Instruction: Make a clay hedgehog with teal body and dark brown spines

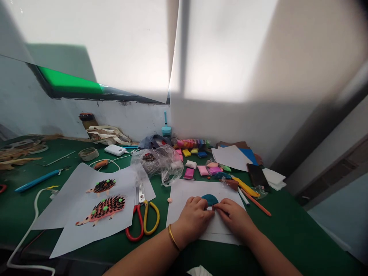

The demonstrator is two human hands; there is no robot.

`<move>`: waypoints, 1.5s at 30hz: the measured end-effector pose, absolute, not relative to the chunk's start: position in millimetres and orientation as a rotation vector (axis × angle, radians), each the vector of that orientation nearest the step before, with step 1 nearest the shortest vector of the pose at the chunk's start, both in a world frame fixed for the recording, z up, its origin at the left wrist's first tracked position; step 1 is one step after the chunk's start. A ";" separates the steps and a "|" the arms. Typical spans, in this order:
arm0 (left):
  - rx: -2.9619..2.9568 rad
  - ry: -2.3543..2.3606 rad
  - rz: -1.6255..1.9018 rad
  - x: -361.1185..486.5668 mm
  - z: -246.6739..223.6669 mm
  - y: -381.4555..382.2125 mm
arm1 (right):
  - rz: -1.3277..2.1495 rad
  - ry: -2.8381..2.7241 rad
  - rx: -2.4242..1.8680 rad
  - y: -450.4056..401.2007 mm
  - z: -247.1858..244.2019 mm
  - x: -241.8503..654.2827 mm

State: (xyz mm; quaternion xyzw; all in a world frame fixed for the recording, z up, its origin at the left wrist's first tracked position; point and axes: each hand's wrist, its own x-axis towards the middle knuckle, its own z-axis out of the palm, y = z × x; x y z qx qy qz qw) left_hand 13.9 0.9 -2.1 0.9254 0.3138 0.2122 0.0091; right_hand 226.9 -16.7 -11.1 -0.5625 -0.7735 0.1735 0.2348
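A teal half-round piece [211,199], apparently modelling clay, lies on a sheet of white paper [184,189] in front of me. My left hand [193,219] rests on the paper with its fingers curled at the lower left of the teal piece. My right hand [235,219] comes in from the right, thumb and fingers pinched together at the piece's lower right edge. The two hands' fingertips nearly meet. A small brownish bit shows between them, but what either hand holds is too small to tell. A small peach ball [169,200] sits at the paper's left edge.
Scissors [143,207] with red and yellow handles lie left, beside paper bearing hedgehog figures [107,209]. Behind are clay packets [189,173] and a crumpled plastic bag [161,163]. Orange and white sticks [257,201] and a dark phone-like slab [257,176] lie right.
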 end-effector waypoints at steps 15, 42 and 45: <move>2.893 1.000 0.644 14.0 0.8 -0.8 | 0.376 -2.183 -1.586 -22.2 -5.3 219.6; 2.663 1.135 0.672 8.7 11.0 -0.1 | 0.490 -2.052 -1.676 -22.8 1.8 217.4; 2.606 1.246 0.698 8.1 8.7 1.6 | 0.393 -2.061 -1.739 -20.2 -0.9 212.7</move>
